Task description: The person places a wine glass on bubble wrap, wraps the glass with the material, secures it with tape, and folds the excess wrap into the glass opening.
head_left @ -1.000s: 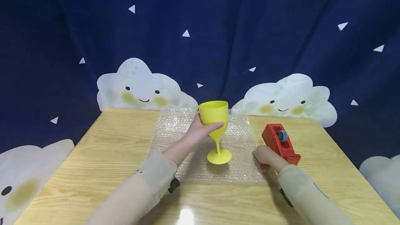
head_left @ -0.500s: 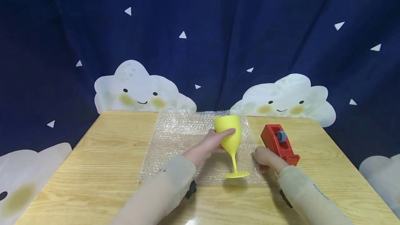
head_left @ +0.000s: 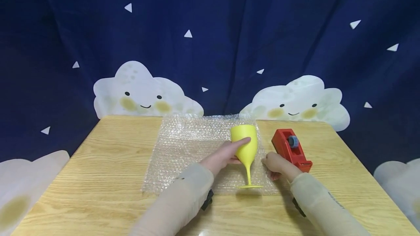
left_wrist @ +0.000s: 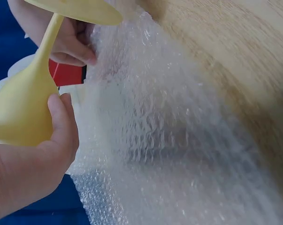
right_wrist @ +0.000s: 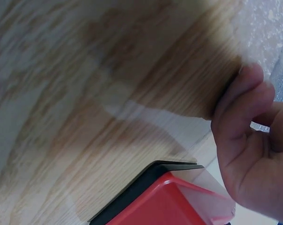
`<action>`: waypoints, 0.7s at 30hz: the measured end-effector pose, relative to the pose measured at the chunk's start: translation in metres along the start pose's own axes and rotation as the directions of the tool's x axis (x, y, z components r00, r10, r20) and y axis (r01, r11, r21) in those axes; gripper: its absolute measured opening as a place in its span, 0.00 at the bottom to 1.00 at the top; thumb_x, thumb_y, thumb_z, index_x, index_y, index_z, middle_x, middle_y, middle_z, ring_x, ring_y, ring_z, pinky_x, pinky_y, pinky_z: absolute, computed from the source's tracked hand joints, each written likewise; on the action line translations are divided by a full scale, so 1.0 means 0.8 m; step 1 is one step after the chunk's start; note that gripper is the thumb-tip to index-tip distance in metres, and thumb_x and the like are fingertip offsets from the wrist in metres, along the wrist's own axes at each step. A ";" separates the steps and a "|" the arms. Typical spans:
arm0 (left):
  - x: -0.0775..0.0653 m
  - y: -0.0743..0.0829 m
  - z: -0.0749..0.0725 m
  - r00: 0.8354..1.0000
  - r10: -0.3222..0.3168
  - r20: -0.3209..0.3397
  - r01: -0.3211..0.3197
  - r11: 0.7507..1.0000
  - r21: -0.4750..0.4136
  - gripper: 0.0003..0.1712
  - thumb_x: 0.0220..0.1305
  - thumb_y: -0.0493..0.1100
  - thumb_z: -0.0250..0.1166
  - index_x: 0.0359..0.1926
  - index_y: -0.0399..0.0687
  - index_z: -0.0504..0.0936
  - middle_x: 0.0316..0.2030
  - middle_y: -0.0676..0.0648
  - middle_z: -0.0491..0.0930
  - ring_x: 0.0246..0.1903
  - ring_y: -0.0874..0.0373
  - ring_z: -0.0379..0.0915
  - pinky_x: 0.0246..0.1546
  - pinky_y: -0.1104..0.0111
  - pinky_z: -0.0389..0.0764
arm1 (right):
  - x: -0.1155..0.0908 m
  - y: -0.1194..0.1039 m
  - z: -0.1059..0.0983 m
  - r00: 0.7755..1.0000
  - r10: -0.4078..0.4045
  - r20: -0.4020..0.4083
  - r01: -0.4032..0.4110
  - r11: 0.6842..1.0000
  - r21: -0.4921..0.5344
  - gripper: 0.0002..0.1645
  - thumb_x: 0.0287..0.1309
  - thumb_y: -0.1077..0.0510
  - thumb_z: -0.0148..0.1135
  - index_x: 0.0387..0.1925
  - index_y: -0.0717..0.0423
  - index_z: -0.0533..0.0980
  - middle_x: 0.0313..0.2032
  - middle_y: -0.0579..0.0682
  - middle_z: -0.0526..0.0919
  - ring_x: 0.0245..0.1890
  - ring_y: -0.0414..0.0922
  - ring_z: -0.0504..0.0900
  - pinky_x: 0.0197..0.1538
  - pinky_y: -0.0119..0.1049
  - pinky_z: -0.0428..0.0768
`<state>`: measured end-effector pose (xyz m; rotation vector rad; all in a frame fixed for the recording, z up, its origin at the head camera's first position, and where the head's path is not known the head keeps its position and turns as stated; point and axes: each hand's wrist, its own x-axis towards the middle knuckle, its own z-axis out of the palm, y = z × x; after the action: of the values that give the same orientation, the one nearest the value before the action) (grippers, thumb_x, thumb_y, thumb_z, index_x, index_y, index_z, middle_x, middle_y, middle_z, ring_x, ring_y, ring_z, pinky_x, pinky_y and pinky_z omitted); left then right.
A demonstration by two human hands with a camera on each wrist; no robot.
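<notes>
A yellow plastic goblet (head_left: 247, 152) is held upright, slightly tilted, by my left hand (head_left: 224, 154), which grips its bowl with the thumb across the front. The stem and round foot hang free over a sheet of clear bubble wrap (head_left: 183, 148) lying flat on the table. My right hand (head_left: 277, 164) is at the sheet's right edge; in the right wrist view its thumb and curled fingers (right_wrist: 247, 96) pinch that edge. The left wrist view shows the goblet (left_wrist: 26, 103) with the bubble wrap (left_wrist: 155, 126) beyond it.
A red tape dispenser (head_left: 285, 145) with a blue roll stands just right of my right hand. The wooden table (head_left: 98, 163) runs back to a dark blue curtain (head_left: 210, 46) printed with clouds and white triangles.
My left hand has carried the goblet to the right and lower, nearer my right hand. The right hand has stayed at the bubble wrap's edge.
</notes>
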<state>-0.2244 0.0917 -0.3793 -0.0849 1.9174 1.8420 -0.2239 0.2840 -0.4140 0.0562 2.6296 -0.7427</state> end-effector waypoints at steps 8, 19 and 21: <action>0.010 -0.003 0.011 0.999 -0.031 0.028 0.030 0.999 0.035 0.37 0.56 0.61 0.62 0.53 0.35 0.69 0.38 0.42 0.78 0.35 0.53 0.79 0.41 0.61 0.82 | -0.002 0.000 0.000 1.000 0.004 -0.002 -0.004 1.000 0.000 0.15 0.66 0.60 0.43 0.24 0.62 0.68 0.12 0.49 0.71 0.10 0.40 0.73 0.16 0.32 0.76; 0.021 -0.007 0.007 0.996 -0.082 -0.042 0.085 0.994 0.076 0.39 0.55 0.64 0.61 0.54 0.35 0.69 0.33 0.46 0.75 0.27 0.57 0.73 0.33 0.67 0.83 | 0.000 0.002 0.003 1.000 0.004 -0.016 -0.004 1.000 -0.001 0.15 0.66 0.60 0.43 0.23 0.62 0.68 0.12 0.48 0.71 0.10 0.40 0.72 0.16 0.33 0.76; 0.023 -0.009 0.005 0.996 -0.081 -0.049 0.085 0.993 0.079 0.39 0.56 0.64 0.61 0.54 0.35 0.69 0.33 0.46 0.74 0.27 0.58 0.72 0.33 0.69 0.82 | 0.000 0.001 0.002 1.000 0.013 -0.011 -0.013 1.000 0.001 0.15 0.66 0.60 0.43 0.23 0.61 0.68 0.12 0.48 0.71 0.10 0.40 0.72 0.16 0.32 0.76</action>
<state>-0.2367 0.1004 -0.3928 -0.1787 1.9866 1.7202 -0.2231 0.2839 -0.4160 0.0779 2.6362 -0.7416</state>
